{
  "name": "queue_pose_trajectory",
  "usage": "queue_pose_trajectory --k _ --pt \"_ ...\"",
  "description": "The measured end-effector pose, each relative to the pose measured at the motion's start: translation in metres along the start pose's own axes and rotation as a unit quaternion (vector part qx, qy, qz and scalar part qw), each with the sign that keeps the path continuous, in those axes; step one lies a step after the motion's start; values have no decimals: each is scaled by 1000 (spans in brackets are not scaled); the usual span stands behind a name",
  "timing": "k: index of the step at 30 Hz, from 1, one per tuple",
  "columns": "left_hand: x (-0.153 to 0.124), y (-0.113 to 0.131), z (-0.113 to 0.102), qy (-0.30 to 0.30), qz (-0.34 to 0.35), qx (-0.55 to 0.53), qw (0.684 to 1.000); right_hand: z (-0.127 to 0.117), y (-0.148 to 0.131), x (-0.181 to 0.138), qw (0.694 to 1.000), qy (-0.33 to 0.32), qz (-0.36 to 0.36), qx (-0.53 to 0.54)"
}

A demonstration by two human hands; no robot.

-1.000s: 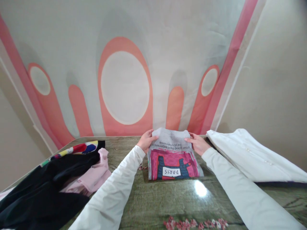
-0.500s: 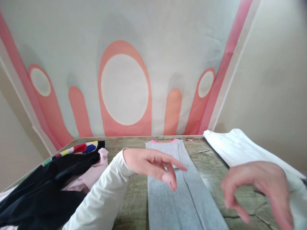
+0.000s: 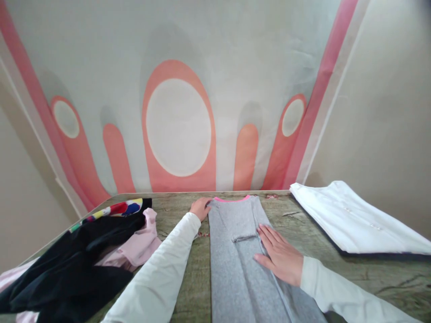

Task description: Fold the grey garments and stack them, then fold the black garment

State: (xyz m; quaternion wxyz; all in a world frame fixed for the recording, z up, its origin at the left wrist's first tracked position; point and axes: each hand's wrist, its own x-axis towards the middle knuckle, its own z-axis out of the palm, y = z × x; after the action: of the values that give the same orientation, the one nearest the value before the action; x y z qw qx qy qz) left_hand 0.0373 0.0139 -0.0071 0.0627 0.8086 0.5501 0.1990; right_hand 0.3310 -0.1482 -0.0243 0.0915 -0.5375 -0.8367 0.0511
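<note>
Tabletop, grey shirt (image 3: 235, 251) under right hand (image 3: 279, 255) (flat).

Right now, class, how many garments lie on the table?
4 at least: grey top in the centre, white garment right, black garment and pink garment heaped left; more may hide beneath.

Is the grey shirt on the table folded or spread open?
Partly folded: the grey shirt lies as a long narrow strip with its sides turned in; the right hand rests flat on it.
</note>
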Motion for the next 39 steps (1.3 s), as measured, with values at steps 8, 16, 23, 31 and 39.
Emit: queue_pose_trajectory --k 8,16,23,31,39 --pt "-7 -38 -14 7 -64 -16 998 -12 37 49 987 -33 -155 -18" --pt "-22 -59 -32 -59 -52 -28 997 -22 65 99 973 -44 -220 -42" --pt "-25 -55 -44 -64 18 -67 996 -35 42 118 992 -23 -119 29" --pt "-27 -51 -45 -67 34 -110 991 -21 5 171 991 4 69 113" --pt "-28 -53 -41 -68 22 -110 991 -3 -4 191 988 35 141 60"
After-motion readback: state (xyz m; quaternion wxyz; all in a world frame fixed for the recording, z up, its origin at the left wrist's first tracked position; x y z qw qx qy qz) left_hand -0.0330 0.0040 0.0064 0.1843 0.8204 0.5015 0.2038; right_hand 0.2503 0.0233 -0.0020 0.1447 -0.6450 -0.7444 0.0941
